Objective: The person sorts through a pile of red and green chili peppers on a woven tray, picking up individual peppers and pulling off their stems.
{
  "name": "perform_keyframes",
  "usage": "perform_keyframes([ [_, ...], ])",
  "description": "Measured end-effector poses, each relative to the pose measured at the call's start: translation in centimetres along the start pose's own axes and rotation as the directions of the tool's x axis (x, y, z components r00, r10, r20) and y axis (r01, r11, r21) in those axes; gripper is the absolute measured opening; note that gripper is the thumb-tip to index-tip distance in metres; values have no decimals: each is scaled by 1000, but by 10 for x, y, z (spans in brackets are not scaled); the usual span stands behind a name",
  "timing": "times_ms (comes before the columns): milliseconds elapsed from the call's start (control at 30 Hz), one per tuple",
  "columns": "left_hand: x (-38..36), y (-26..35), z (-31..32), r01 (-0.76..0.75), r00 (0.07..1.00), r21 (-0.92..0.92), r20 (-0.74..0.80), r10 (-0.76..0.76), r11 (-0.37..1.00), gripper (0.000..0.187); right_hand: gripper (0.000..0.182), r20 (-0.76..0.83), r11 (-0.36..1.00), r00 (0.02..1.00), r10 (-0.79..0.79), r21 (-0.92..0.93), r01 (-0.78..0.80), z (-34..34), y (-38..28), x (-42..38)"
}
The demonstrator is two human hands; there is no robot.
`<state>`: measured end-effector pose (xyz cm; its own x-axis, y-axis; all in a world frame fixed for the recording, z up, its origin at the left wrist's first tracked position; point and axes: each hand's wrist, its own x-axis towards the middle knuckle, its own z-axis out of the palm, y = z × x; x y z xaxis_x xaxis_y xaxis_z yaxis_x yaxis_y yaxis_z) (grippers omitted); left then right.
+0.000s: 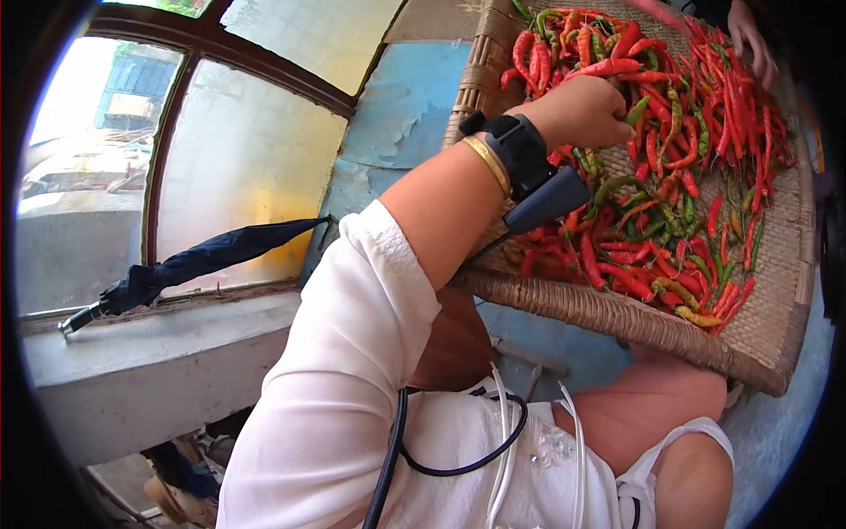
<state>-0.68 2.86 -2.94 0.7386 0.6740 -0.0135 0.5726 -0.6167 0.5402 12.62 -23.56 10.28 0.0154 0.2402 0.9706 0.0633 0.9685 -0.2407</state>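
My left hand (592,113) reaches over a woven tray (784,353) heaped with chili peppers. Its fingers are curled closed, and a green chili pepper (637,110) shows at the fingertips, apparently pinched there. Red chilies (656,97) and mixed green and red ones (634,220) lie around and beneath the hand. Longer red chilies (736,110) form a bunch on the tray's right side. On my left wrist are a black strapped device (520,154) and a gold bangle (487,163). My right hand is out of view.
Another person's hand (752,44) rests at the tray's top right edge. A folded dark umbrella (203,260) leans on the windowsill (185,339) at left, beside the frosted window (247,167). A black cable (388,458) and white cords (577,441) hang across my front below the tray.
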Motion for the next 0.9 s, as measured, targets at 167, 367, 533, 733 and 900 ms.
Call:
perform_keyframes([
  [167, 2, -4, 1, -103, 990, 91, 107, 93, 990, 31, 14, 10, 999, 1000, -9, -35, 10, -5, -1, 3],
  [367, -3, 9, -11, 207, 863, 38, 463, -201, 978, 30, 13, 11, 998, 1000, -16, -61, 17, -6, -5, 3],
  [533, -6, 32, -6, 116, 988, -785, 154, 10, 609, 28, 13, 6, 997, 1000, -21, -78, 22, -6, -9, 4],
  [733, 0, 18, 21, -47, 986, -152, 152, 70, 987, 26, 13, 23, 993, 1000, -19, -117, 22, -7, -12, 7],
  [900, -11, 13, 35, -73, 974, 221, 226, 22, 972, 25, 12, 40, 989, 999, -24, -144, 29, -7, -10, 10],
])
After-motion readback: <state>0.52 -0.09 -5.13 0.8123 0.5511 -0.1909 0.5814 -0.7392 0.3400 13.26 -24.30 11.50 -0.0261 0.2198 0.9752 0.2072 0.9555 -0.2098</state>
